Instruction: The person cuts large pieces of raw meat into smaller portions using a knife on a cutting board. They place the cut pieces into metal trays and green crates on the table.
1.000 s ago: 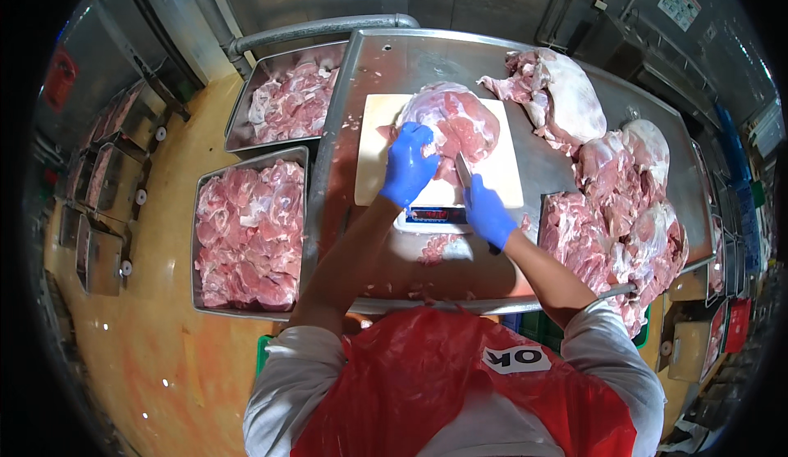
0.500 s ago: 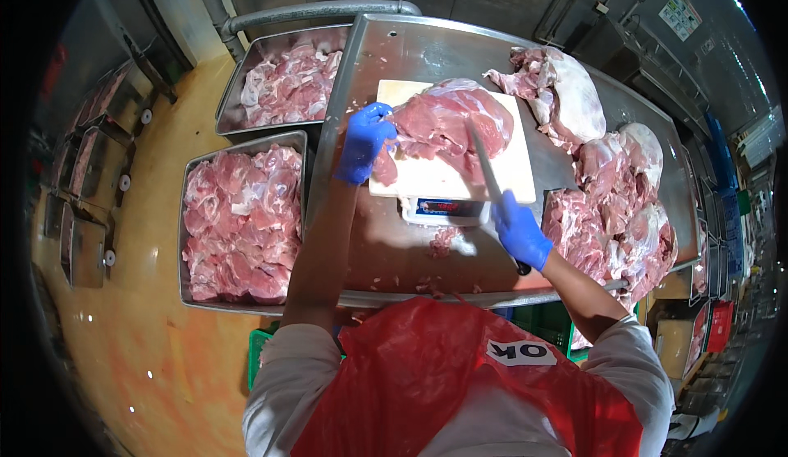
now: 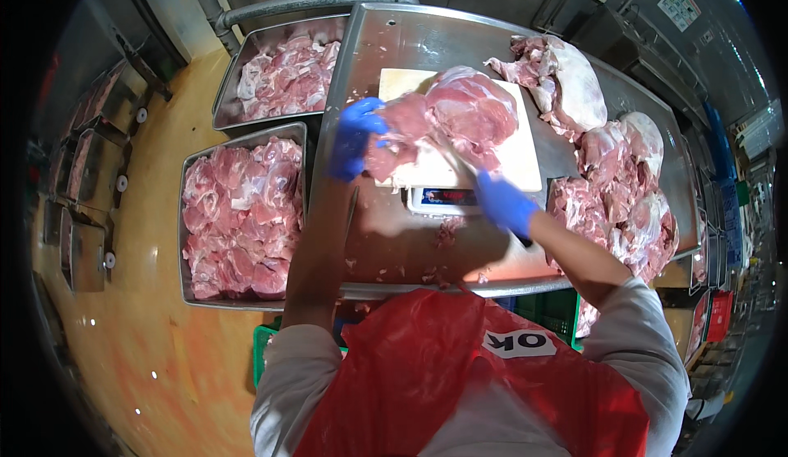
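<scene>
A large piece of raw meat [image 3: 474, 110] lies on a white cutting board [image 3: 525, 157], which rests on a white scale [image 3: 423, 205] with a lit display. My left hand [image 3: 355, 138], blue-gloved and slightly blurred, grips the loose left flap of the meat. Closed round a knife handle, my gloved right hand [image 3: 506, 204] is at the lower right of the board. The knife blade [image 3: 458, 160] points up and left into the meat, its tip hidden in the cut between flap and main lump.
Two metal tubs [image 3: 307, 211] of cut meat stand left of the steel table [image 3: 394, 264]. Several big meat pieces [image 3: 611, 161] lie along its right side. A thin dark object [image 3: 353, 206] lies by my left forearm. Green crates [image 3: 552, 313] sit below the front edge.
The knife has moved left and into the meat. My left hand has drawn the flap outward to the left, so the cut is more spread. My right hand shifted left and up.
</scene>
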{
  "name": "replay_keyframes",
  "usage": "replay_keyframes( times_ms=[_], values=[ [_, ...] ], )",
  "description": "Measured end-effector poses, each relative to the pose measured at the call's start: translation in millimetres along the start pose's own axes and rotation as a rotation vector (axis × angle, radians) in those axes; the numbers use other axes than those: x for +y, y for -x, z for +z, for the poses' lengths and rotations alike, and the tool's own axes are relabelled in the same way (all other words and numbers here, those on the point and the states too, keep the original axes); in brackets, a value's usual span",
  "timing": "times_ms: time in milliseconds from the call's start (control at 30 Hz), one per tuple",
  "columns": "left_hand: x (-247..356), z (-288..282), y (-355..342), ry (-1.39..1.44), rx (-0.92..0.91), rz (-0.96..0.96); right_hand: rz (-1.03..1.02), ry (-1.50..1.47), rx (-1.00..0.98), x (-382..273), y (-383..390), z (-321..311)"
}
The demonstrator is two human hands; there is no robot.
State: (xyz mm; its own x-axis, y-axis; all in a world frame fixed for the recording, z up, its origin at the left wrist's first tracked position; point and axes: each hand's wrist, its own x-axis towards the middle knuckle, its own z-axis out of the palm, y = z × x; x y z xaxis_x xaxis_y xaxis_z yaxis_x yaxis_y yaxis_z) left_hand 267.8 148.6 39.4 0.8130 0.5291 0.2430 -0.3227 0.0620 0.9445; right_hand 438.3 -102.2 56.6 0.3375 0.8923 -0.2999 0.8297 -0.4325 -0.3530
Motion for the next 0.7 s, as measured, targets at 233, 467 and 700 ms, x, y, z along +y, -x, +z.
replay_keyframes(
  times_ms=[233, 467, 700],
  values=[
    [7, -21, 27, 0.048, -0.051, -0.179, -0.057, -0.211, 0.378, 0, 47, -13],
    [16, 5, 29, -0.057, -0.005, -0.204, -0.145, -0.275, 0.506, -40, -98, -29],
    [44, 0, 84, 0.079, 0.121, -0.265, -0.009, -0.149, -0.013, -11, 61, 25]
  ],
)
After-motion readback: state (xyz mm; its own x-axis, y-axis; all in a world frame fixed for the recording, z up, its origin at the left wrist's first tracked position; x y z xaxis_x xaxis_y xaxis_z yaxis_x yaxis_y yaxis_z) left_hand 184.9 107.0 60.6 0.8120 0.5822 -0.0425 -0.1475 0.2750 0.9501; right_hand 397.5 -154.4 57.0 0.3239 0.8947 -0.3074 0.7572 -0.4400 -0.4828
